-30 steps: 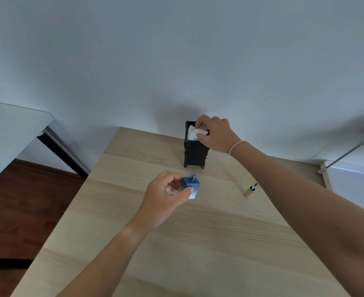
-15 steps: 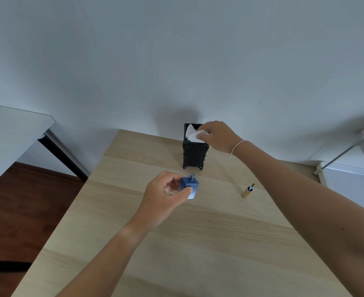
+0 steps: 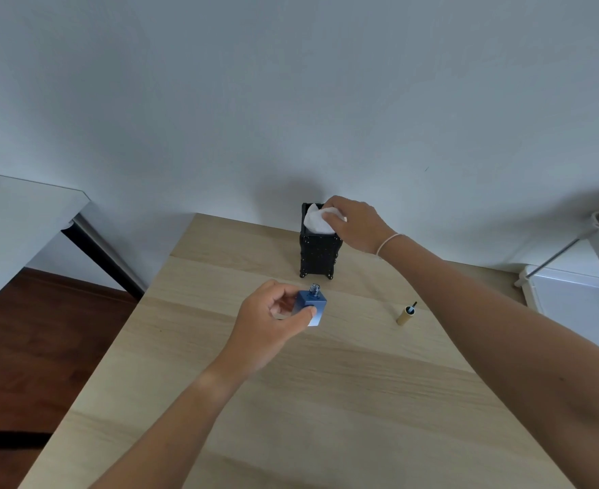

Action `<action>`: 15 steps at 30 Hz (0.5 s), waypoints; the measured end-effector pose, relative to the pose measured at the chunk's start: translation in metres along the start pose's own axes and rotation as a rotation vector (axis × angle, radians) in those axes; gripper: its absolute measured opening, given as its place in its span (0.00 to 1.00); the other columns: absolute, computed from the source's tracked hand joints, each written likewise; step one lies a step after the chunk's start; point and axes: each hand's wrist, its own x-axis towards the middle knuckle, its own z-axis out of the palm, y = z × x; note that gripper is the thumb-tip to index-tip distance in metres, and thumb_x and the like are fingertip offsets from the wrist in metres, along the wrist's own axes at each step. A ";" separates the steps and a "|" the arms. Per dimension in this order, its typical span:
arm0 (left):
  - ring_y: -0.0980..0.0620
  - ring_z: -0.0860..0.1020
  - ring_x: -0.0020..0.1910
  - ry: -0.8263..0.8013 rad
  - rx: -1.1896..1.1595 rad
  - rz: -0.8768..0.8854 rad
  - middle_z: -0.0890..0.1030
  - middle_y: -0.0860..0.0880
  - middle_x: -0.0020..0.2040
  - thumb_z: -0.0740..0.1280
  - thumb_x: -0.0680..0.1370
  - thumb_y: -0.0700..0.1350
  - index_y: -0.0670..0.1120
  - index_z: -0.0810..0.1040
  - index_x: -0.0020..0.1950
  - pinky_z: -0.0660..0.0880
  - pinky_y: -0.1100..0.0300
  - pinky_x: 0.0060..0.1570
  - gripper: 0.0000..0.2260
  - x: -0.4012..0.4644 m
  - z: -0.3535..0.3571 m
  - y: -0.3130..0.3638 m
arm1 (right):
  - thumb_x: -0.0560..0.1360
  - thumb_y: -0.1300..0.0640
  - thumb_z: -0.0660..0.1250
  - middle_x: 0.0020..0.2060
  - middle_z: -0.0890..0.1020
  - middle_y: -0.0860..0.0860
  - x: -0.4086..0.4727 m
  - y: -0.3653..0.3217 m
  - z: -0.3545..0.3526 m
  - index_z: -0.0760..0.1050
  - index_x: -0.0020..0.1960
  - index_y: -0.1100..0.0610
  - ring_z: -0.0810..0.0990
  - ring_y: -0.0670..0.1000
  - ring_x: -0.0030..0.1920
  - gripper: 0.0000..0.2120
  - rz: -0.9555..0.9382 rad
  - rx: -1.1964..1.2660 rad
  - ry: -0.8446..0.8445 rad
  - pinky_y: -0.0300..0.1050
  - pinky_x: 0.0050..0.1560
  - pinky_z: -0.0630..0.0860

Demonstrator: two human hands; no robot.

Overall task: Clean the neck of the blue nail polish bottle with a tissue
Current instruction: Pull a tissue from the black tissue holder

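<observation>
From the head view we see the blue nail polish bottle (image 3: 310,308) standing upright on the wooden surface (image 3: 326,400), its cap off and its threaded neck bare. The left hand (image 3: 269,328) holds the bottle's body, its grip closed round it with the thumb across the front face. Behind it, near the wall, stands a black tissue box (image 3: 319,251). The right hand (image 3: 356,224) reaches over the box, its grip pinching a white tissue (image 3: 315,219) that sticks up out of the top. To the right of the bottle, well apart, the cap with its brush (image 3: 406,314) lies on the surface.
</observation>
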 end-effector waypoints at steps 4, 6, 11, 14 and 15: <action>0.49 0.81 0.43 0.009 0.000 0.011 0.79 0.52 0.41 0.72 0.67 0.44 0.57 0.80 0.39 0.80 0.42 0.47 0.08 -0.001 0.000 0.003 | 0.78 0.56 0.57 0.40 0.76 0.52 -0.002 0.000 -0.004 0.75 0.52 0.58 0.71 0.48 0.37 0.10 0.059 0.228 0.116 0.30 0.33 0.66; 0.49 0.81 0.43 0.010 0.007 0.018 0.80 0.51 0.41 0.72 0.69 0.41 0.58 0.80 0.39 0.80 0.42 0.47 0.10 -0.002 0.000 0.005 | 0.77 0.56 0.57 0.41 0.76 0.51 -0.005 -0.002 -0.005 0.74 0.49 0.57 0.71 0.47 0.38 0.08 0.091 0.343 0.173 0.28 0.34 0.67; 0.50 0.81 0.43 0.013 0.010 0.032 0.80 0.53 0.40 0.72 0.69 0.41 0.58 0.80 0.39 0.80 0.44 0.48 0.11 -0.005 -0.001 0.011 | 0.77 0.55 0.57 0.44 0.76 0.54 -0.021 -0.010 -0.009 0.72 0.49 0.55 0.76 0.52 0.36 0.06 0.219 0.645 0.222 0.37 0.25 0.75; 0.50 0.81 0.42 0.019 0.015 0.043 0.81 0.55 0.40 0.72 0.69 0.40 0.60 0.80 0.39 0.80 0.44 0.47 0.12 -0.009 -0.002 0.016 | 0.78 0.56 0.57 0.44 0.78 0.58 -0.034 -0.019 -0.012 0.71 0.51 0.57 0.81 0.54 0.34 0.07 0.325 0.922 0.146 0.40 0.23 0.77; 0.50 0.81 0.43 0.022 0.009 0.043 0.81 0.54 0.40 0.72 0.69 0.41 0.60 0.80 0.39 0.80 0.43 0.47 0.12 -0.009 -0.002 0.019 | 0.78 0.57 0.57 0.44 0.78 0.58 -0.039 -0.023 -0.013 0.71 0.51 0.58 0.82 0.55 0.35 0.07 0.372 1.049 0.109 0.42 0.25 0.78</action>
